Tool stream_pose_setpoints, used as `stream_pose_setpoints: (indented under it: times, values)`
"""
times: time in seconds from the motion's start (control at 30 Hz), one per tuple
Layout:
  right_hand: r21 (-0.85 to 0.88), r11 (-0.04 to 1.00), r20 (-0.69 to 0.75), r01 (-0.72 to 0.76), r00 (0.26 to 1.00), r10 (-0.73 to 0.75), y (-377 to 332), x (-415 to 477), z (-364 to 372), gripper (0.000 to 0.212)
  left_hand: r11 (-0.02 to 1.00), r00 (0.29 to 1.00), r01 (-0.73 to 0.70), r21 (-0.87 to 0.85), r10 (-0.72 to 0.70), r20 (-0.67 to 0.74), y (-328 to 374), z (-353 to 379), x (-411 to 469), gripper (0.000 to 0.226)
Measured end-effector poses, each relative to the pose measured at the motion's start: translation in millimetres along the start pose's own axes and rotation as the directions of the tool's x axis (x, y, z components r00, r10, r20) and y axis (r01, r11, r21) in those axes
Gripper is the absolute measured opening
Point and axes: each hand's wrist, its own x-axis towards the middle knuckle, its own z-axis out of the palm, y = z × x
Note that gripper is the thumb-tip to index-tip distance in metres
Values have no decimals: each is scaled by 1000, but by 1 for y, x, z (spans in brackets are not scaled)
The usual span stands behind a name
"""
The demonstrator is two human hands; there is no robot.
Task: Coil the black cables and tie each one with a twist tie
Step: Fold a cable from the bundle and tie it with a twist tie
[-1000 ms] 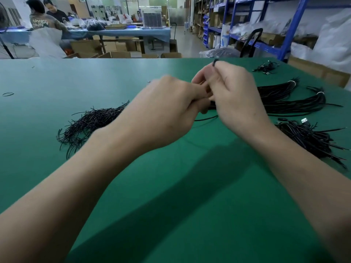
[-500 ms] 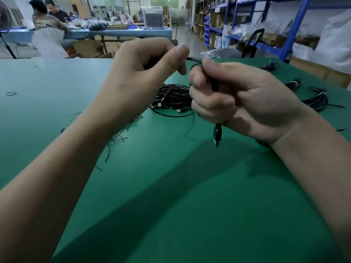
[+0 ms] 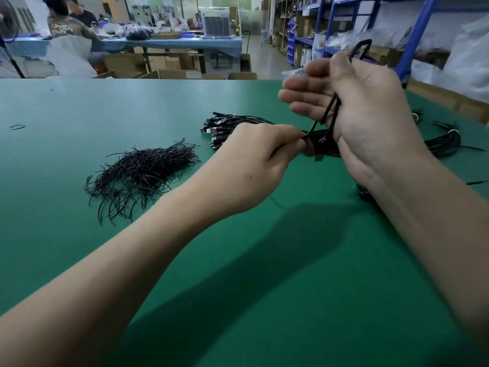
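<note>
The left hand (image 3: 254,162) is nearer, its fingers (image 3: 296,140) pinched tight on one black cable (image 3: 330,112). From the pinch the cable runs up and away, two strands lying across the palm of the right hand (image 3: 370,115), whose fingers (image 3: 304,94) are spread wide. The next wrap likely goes round that palm. Left of the fingers, one heap of twist ties (image 3: 143,170) lies on the tabletop (image 3: 291,300). Beyond it is one pile of loose cables (image 3: 225,125).
</note>
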Motion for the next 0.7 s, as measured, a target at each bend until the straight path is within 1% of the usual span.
stream_pose_setpoints:
  times: [0.03,0.07,0.13,0.17,0.23,0.27,0.3,0.33,0.37,0.43,0.5,0.53,0.6,0.67,0.7]
  values:
    - [-4,1000,-13,-10,1000,10,2,-1,1,37,999,1000,-15,42,15,-1,3,-1,0,26]
    - [-44,999,-18,-6,1000,5,4,-2,2,37,996,999,-36,82,36,0,5,-2,0,26]
    - [-230,970,14,76,997,-75,8,-5,3,34,987,998,-64,148,65,1,8,-7,0,26]
    - [-350,925,52,149,989,-140,10,-7,3,33,980,997,-78,181,80,-2,9,-11,1,25]
    - [-583,762,143,283,958,-247,14,-9,3,32,963,991,-122,241,131,-22,8,-20,1,24]
    - [-654,686,183,318,947,-265,15,-10,3,33,954,987,-142,265,157,-38,8,-27,1,25]
    - [-684,655,209,322,946,-246,17,-10,3,35,948,982,-154,280,177,-59,8,-34,0,27]
    - [-677,671,230,301,953,-195,17,-10,3,39,945,978,-158,285,189,-84,7,-42,0,30]
    - [-645,718,250,262,960,-126,17,-10,3,43,946,975,-156,285,193,-107,5,-48,0,32]
    - [-531,836,295,138,955,30,15,-10,3,51,953,971,-140,270,185,-152,0,-57,0,36]
    - [-379,925,365,-22,915,171,12,-11,4,61,973,967,-116,198,156,-201,-7,-59,1,37]
    - [-295,950,415,-105,881,226,10,-11,4,63,986,966,-102,130,129,-223,-12,-59,1,36]
    - [-137,960,534,-245,797,280,6,-14,6,57,995,963,-93,-40,79,-259,-20,-57,3,34]
    - [-11,942,634,-336,726,266,2,-17,8,44,969,952,-105,-222,34,-303,-27,-50,5,32]
    - [48,929,664,-366,707,244,0,-19,9,39,941,949,-111,-320,4,-317,-28,-44,6,30]
